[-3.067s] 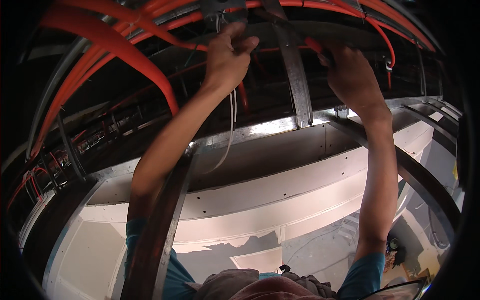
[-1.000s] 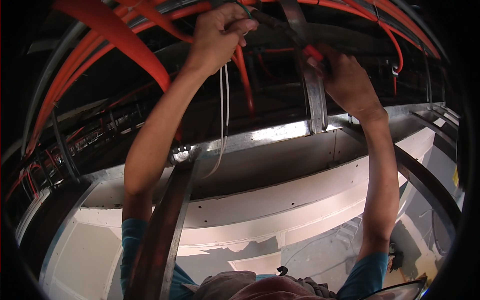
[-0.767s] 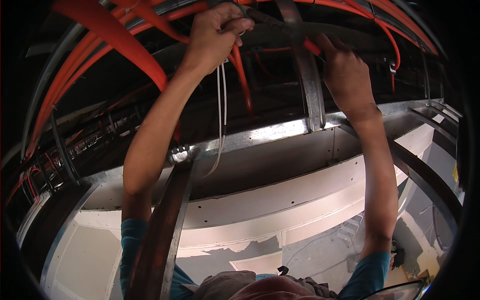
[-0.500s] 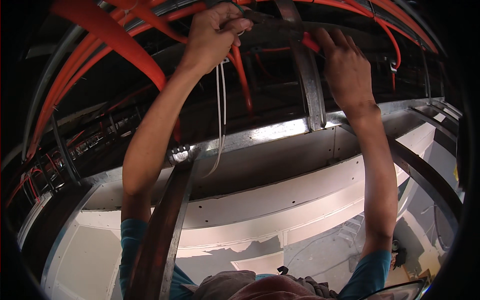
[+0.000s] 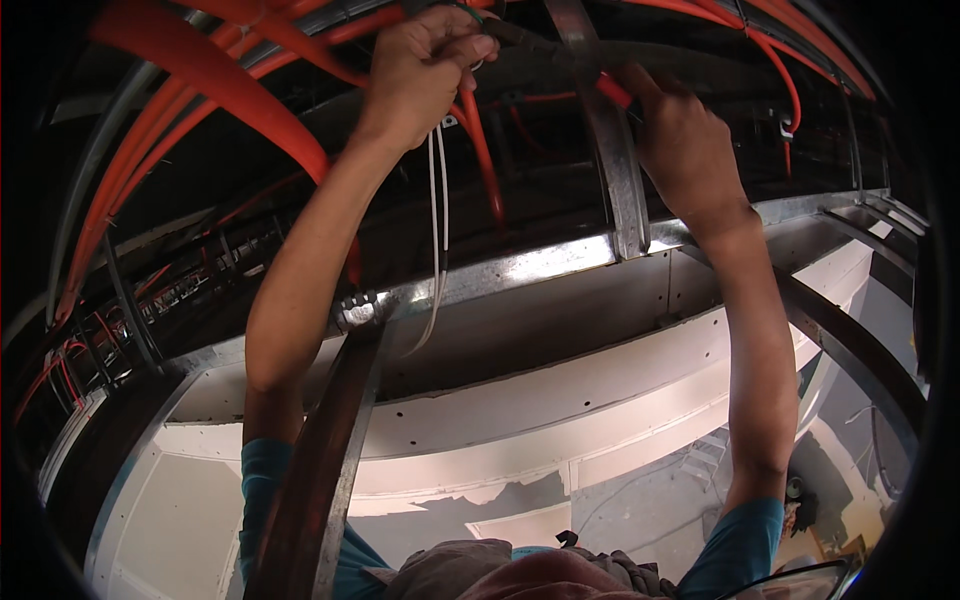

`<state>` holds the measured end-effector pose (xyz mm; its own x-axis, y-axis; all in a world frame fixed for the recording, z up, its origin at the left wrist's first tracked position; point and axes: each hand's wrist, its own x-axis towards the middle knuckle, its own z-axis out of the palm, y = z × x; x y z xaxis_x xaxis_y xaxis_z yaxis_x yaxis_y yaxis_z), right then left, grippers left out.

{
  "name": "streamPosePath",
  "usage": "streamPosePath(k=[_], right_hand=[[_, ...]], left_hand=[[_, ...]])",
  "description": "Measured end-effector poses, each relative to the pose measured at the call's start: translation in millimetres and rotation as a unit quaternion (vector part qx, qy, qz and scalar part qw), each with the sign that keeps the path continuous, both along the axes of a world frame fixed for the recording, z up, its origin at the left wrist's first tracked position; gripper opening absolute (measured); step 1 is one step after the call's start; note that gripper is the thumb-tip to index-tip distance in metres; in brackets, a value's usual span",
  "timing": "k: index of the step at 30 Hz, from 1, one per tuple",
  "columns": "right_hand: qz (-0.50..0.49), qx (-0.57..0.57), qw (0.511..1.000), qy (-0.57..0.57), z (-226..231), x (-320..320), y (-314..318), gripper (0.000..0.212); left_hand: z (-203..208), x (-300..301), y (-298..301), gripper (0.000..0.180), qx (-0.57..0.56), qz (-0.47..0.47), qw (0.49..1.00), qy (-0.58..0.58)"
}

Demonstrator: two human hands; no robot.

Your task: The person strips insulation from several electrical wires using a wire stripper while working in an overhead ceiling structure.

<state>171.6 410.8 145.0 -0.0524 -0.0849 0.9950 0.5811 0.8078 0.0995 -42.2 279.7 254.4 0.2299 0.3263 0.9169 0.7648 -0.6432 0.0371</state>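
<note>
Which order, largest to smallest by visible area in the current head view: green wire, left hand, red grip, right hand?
1. Left hand and right hand: too alike to rank
2. Red grip
3. Green wire, only a bit showing

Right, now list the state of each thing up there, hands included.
Left hand: raised, fingers pinching the green wire
Green wire: bent, at the left fingertips
Right hand: raised, closed around the red-handled tool
Red-handled tool: held, pointing toward the left hand; open or shut unclear
White wires: hanging loose, curving at the bottom
Thick orange conduit: bending downward
Metal channel: bare, shiny
</note>
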Motion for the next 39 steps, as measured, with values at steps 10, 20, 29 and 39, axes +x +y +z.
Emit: streamPosePath(k=[10, 20, 29, 39], right_hand=[[-0.140, 0.106, 0.983, 0.044, 10.1, 13.5, -4.9, 0.035], [0.159, -0.103, 0.980, -0.057, 2.2, 5.0, 0.2, 0.030], [0.246, -0.147, 0.952, -0.110, 6.9, 9.2, 0.1, 0.019], [-0.015, 0.030, 0.999, 0.027, -0.3, 4.6, -5.2, 0.028]], left_hand=[[0.4, 4.0, 1.3, 0.007, 0.007, 0.030, 1.000, 0.004], [-0.1, 0.2, 0.6, 0.012, -0.005, -0.007, 1.000, -0.011], [-3.2, 7.8, -3.0, 0.013, -0.015, -0.025, 1.000, -0.009], [-1.5, 6.6, -3.7, 0.009, -0.023, -0.012, 1.000, -0.017]])
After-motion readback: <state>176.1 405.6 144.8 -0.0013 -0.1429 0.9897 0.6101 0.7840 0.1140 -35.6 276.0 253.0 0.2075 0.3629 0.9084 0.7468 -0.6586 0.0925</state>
